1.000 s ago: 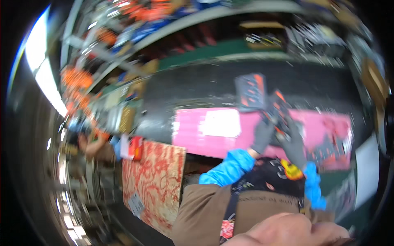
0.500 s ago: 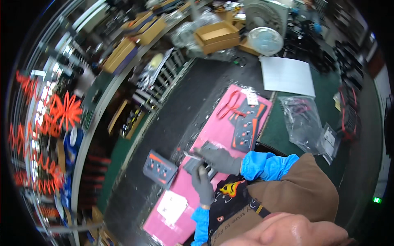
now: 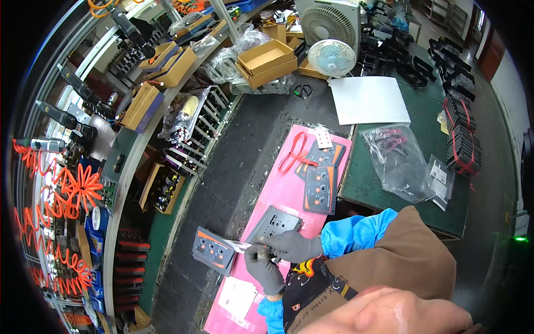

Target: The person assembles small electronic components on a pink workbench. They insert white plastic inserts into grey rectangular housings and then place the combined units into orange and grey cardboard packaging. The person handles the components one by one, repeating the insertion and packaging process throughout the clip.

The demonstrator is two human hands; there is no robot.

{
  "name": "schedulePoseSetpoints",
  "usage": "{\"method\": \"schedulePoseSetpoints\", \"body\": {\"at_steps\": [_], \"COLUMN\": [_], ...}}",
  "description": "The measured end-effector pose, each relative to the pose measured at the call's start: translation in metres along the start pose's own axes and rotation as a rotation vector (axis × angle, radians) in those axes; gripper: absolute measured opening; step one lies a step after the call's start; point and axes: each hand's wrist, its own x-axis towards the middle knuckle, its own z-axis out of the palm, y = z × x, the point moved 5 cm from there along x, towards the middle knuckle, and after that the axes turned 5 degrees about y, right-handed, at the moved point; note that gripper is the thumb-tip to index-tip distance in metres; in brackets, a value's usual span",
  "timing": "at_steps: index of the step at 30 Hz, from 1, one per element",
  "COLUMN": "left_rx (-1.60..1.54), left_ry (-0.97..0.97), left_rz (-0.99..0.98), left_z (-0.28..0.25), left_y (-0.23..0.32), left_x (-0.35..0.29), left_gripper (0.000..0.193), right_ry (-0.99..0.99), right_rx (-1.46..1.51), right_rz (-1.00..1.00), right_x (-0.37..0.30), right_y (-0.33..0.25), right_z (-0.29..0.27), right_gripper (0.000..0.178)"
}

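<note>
Left hand (image 3: 265, 271) and right hand (image 3: 292, 246), both gloved, meet at a white slip (image 3: 239, 245) above the pink mat (image 3: 286, 192); cannot tell which clamps it. Grey panel (image 3: 276, 220) lies beside right fingers, on mat.

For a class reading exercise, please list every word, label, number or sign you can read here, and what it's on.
Brown top: dark lettering, partly hidden; not copied here.
Grey-and-orange panels: markings too small to read.
White papers: marks too small.
Bagged label: too small.
Green light: too blurred to tell any sign.
</note>
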Motion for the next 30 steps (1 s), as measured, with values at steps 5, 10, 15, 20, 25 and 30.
{"method": "schedulePoseSetpoints", "body": {"at_steps": [5, 10, 15, 20, 25, 30], "left_rx": [-0.037, -0.026, 0.021, -0.015, -0.032, 0.069], "left_ry": [0.195, 0.218, 0.131, 0.047, 0.086, 0.215], "left_rz": [0.056, 0.07, 0.069, -0.005, 0.031, 0.038], "left_z": [0.008, 0.008, 0.016, 0.028, 0.02, 0.018], "left_y": [0.014, 0.014, 0.026, 0.041, 0.03, 0.027], "left_x": [-0.013, -0.01, -0.011, -0.014, -0.011, -0.017], "left_gripper": [0.03, 0.037, 0.047, 0.05, 0.05, 0.042], "right_ry": [-0.052, -0.043, -0.071, -0.043, -0.088, -0.102], "right_rx": [0.029, 0.022, -0.162, -0.169, -0.167, -0.231], "right_rz": [-0.01, -0.01, -0.072, -0.09, -0.031, -0.051], "right_x": [0.003, 0.007, 0.011, 0.009, 0.011, 0.009], "right_y": [-0.008, -0.019, -0.021, -0.021, -0.022, -0.016], "right_z": [0.002, -0.002, -0.002, -0.004, -0.003, 0.004], "right_gripper": [0.053, 0.052, 0.051, 0.051, 0.051, 0.048]}}
